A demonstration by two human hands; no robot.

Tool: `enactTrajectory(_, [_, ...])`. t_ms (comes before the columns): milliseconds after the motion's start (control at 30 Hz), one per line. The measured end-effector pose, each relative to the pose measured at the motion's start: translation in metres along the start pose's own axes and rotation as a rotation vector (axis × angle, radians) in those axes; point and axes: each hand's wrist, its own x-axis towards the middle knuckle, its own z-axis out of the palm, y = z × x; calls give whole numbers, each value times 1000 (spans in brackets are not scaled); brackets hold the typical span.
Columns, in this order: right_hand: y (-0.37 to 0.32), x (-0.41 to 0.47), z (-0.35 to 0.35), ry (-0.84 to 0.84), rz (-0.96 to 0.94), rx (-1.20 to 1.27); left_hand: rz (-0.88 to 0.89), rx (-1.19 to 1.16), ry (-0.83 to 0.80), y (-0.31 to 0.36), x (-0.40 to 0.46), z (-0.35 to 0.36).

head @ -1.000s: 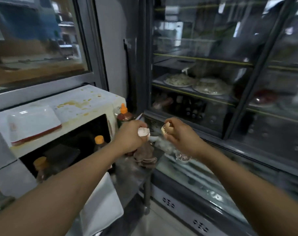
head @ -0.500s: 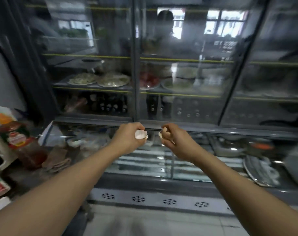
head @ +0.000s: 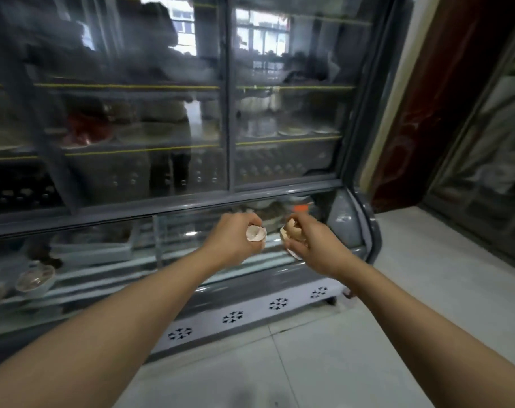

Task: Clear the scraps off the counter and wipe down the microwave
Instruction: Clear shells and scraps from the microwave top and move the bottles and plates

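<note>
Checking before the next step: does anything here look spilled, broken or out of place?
Only the scraps themselves: the left hand holds a broken eggshell, the right hand more shell pieces. Nothing looks spilled on the floor.

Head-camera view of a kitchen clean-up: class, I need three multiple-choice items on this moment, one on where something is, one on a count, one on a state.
1. Where are the eggshell pieces?
A. On the floor tiles
B. In the person's two hands
C. Behind the cabinet glass

2. How many hands hold shell?
A. None
B. One
C. Two

3. How do the fingers of the left hand lie?
A. Curled round a shell piece
B. Flat and spread out
C. Pressed flat on the glass

Answers:
1 B: one whitish eggshell piece sits in the left hand and tan shell pieces in the right hand, both held in front of the glass display cabinet.
2 C: each hand shows shell between its fingers.
3 A: the fingers wrap the shell, touching nothing else.
</note>
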Motion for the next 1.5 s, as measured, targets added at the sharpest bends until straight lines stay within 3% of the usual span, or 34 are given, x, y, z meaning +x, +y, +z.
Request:
enactTrajectory(400, [156,-95,-114,218,381,-60,337,-22,-245,159,77,148])
enactTrajectory(733, [281,-92,-198,298,601,-103,469,-79,-379,254,200,255])
enactTrajectory(1233, [480,-49,-326,455,689,-105,603,-66,-433,402,379,391])
enactTrajectory(1500, [625,-13,-414,418,659,-100,538,-48,-394,493,478,476])
